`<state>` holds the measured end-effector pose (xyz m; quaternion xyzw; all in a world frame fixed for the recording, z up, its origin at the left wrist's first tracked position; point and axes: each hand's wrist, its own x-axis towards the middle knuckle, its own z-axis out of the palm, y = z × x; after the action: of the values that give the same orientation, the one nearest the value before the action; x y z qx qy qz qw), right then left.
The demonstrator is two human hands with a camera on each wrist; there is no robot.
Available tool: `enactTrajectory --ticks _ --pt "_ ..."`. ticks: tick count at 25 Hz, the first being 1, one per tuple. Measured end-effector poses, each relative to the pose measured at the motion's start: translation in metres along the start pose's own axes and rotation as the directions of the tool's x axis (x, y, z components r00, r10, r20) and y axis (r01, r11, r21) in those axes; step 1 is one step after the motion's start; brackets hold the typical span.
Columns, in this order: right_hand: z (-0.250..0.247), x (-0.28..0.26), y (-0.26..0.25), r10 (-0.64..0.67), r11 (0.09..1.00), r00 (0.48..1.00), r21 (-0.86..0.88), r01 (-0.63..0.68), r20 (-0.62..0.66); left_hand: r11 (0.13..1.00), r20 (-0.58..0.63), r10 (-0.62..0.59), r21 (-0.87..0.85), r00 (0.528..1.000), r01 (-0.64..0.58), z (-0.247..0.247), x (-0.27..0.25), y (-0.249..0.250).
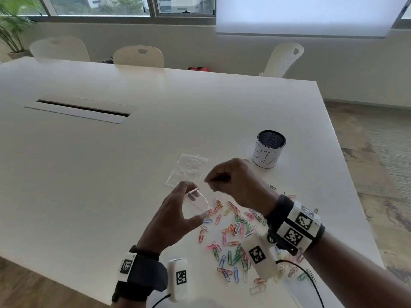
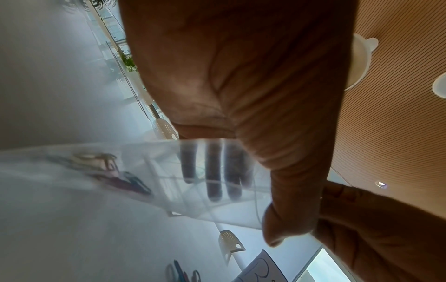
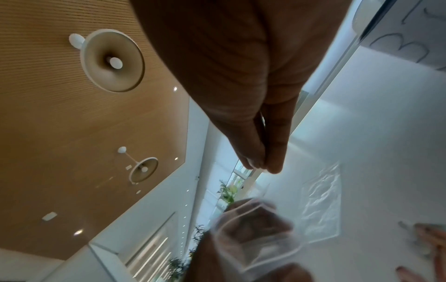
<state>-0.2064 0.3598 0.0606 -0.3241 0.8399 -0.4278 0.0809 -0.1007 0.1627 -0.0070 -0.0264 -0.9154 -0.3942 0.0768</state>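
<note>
My left hand (image 1: 193, 199) holds a small clear zip bag (image 1: 201, 204) upright just above the table, thumb on the near side and fingers behind, its mouth held open. In the left wrist view the fingers (image 2: 213, 171) show through the bag (image 2: 156, 171). My right hand (image 1: 209, 183) hovers right of the bag's mouth, thumb and forefinger pinched together (image 3: 263, 167) on a thin pale paper clip (image 3: 262, 119). Several coloured paper clips (image 1: 235, 232) lie scattered on the table under my right wrist. Whether the bag holds clips I cannot tell.
A flat stack of clear bags (image 1: 188, 172) lies just beyond my hands. A black mesh cup with a paper label reading BIN (image 1: 269, 150) stands to the right. The white table (image 1: 111, 163) has a cable slot (image 1: 82, 108) far left; chairs (image 1: 138, 56) stand behind.
</note>
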Motion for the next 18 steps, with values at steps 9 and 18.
enactTrajectory --ticks 9,18 --pt "0.032 0.002 0.061 0.068 0.937 0.962 -0.347 0.03 0.265 0.998 -0.075 -0.042 -0.059 0.996 0.038 -0.014 -0.008 -0.003" --pt "0.046 -0.005 0.044 -0.074 0.924 0.885 -0.301 0.234 0.46 0.997 -0.073 -0.041 -0.065 0.996 0.037 -0.017 -0.011 -0.003"
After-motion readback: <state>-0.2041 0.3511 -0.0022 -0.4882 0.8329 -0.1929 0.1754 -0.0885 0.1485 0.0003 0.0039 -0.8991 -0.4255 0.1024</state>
